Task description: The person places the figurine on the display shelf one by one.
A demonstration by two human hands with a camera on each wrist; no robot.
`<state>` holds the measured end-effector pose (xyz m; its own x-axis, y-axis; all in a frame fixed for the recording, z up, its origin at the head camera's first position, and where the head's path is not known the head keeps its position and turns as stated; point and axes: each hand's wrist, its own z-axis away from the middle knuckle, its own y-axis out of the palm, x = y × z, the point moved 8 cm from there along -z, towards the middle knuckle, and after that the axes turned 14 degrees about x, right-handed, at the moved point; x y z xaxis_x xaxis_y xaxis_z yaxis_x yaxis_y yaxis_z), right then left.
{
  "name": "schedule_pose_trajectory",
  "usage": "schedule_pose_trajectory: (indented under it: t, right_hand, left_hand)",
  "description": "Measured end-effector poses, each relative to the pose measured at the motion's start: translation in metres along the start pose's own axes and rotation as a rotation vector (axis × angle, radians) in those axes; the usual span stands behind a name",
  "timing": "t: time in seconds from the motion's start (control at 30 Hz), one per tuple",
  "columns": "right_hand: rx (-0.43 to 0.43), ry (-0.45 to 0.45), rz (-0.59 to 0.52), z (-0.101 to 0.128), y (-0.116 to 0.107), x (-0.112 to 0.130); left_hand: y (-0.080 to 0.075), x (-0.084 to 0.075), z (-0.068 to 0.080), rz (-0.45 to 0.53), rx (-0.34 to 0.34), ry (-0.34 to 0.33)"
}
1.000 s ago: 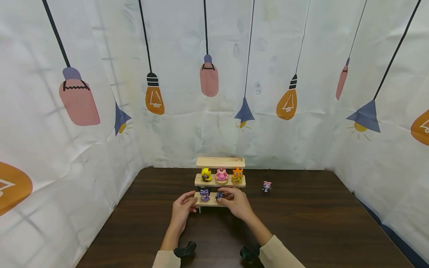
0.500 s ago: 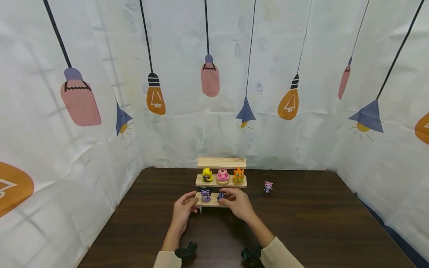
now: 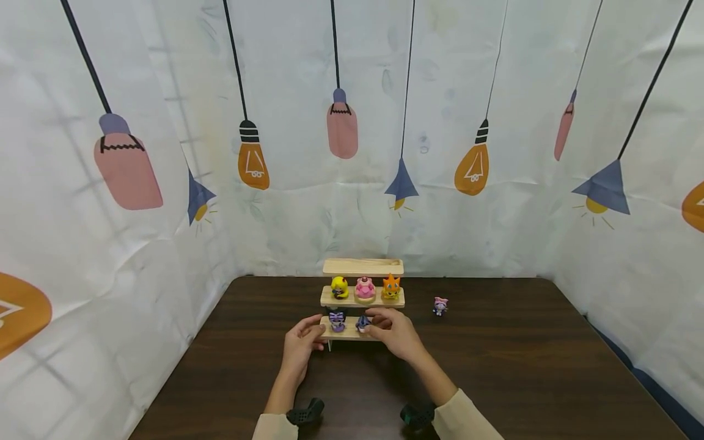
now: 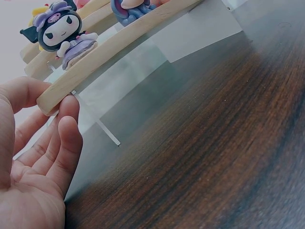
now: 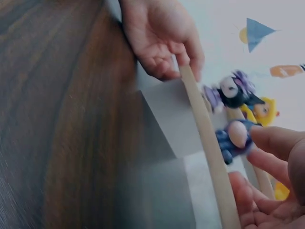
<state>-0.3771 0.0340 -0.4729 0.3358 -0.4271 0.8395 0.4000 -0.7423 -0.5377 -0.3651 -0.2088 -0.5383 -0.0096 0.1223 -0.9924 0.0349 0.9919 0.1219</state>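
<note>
A three-tier wooden shelf (image 3: 379, 297) stands mid-table. Its bottom board (image 3: 346, 333) carries a purple figure (image 3: 337, 319) and a blue figure (image 3: 361, 323). My left hand (image 3: 315, 335) pinches the board's left end; the left wrist view shows its thumb above and fingers (image 4: 70, 109) under the board (image 4: 119, 40), beside the purple figure (image 4: 62, 31). My right hand (image 3: 370, 324) holds the blue figure; in the right wrist view its fingertips (image 5: 269, 140) touch the blue figure (image 5: 232, 139) on the board (image 5: 205, 138).
Yellow (image 3: 339, 287), pink (image 3: 364, 288) and orange (image 3: 391, 286) figures stand on the middle tier; the top tier (image 3: 363, 266) is bare. A small pink figure (image 3: 439, 305) stands alone on the dark table (image 3: 522, 360) to the right. Printed curtains close in three sides.
My right hand has shifted slightly to the right, so more of the blue figure shows. The left hand keeps its hold on the board's end.
</note>
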Motion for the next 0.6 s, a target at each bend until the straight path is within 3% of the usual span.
schedule_pose_trajectory:
  t: [0.4, 0.5, 0.6]
  right_hand:
    - [0.315, -0.061, -0.071, 0.011, -0.031, -0.015]
    - [0.334, -0.061, -0.050, 0.015, -0.044, -0.022]
    - [0.298, -0.044, -0.039, 0.019, -0.059, -0.033]
  left_hand:
    - [-0.001, 0.002, 0.000, 0.005, -0.003, 0.000]
    - [0.000, 0.001, 0.000, 0.005, -0.004, 0.002]
    - [-0.001, 0.001, 0.001, 0.006, -0.002, 0.002]
